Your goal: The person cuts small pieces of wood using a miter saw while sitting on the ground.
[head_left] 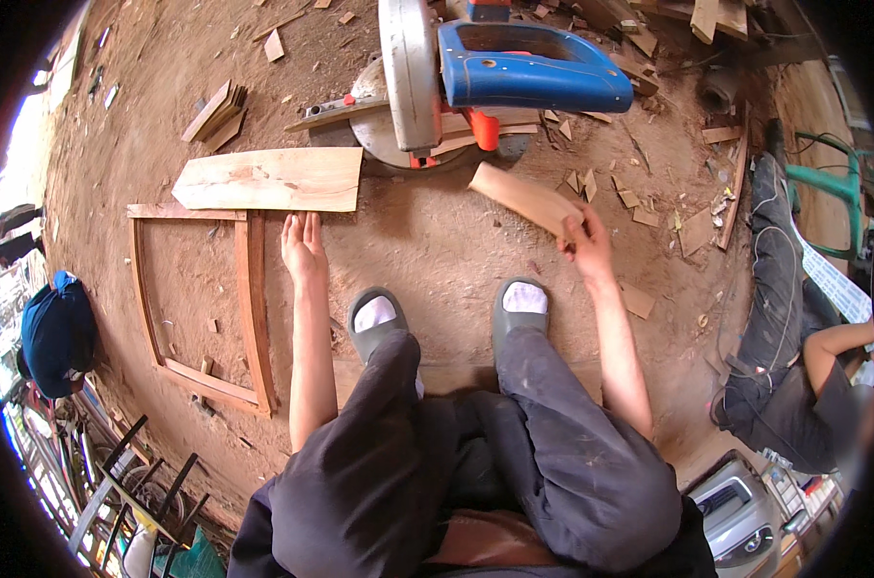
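Observation:
My right hand (pixel 585 241) pinches the near end of a short flat wooden offcut (pixel 521 197), which points up and left toward the saw. With fingers stretched out, my left hand (pixel 305 248) has its fingertips at the near edge of a wide pale board (pixel 273 180). Whether they press on the board or only meet its edge, I cannot tell. The board's left part reaches over the top of a rectangular wooden frame (pixel 253 318) on the ground. Beyond both hands stands a mitre saw with a blue handle (pixel 543 82) and a grey blade guard (pixel 408 77).
Several thin wood pieces (pixel 220 116) are stacked at the far left. Offcuts (pixel 695 231) litter the dirt floor on the right. Another person (pixel 779 318) sits at the right, near a green chair (pixel 832 188). A dark blue bundle (pixel 59 332) lies at the left.

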Demonstrator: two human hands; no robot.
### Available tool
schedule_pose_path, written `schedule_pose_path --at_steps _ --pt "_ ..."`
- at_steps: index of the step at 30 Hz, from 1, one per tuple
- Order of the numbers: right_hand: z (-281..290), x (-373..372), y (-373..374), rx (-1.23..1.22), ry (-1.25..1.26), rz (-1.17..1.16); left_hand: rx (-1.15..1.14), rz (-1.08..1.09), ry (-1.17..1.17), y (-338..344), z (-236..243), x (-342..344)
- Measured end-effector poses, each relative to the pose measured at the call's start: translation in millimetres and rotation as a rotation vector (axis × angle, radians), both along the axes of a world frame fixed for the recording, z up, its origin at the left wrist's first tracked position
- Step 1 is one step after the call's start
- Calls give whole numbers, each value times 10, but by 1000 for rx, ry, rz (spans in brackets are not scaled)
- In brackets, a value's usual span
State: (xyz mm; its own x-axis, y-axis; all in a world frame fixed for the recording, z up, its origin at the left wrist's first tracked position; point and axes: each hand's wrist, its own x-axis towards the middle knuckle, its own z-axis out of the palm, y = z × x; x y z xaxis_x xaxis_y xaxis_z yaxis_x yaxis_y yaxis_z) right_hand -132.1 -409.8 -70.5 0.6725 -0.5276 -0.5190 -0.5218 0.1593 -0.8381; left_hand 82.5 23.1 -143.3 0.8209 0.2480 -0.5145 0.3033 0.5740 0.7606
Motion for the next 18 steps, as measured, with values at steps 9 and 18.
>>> schedule_pose_path --at_steps 9,18 --pt "303 -161 -737 1 -77 211 307 -589 -25 -553 189 -1027" --pt "-90 167 331 -8 50 677 675 -503 -270 -680 176 -1066"
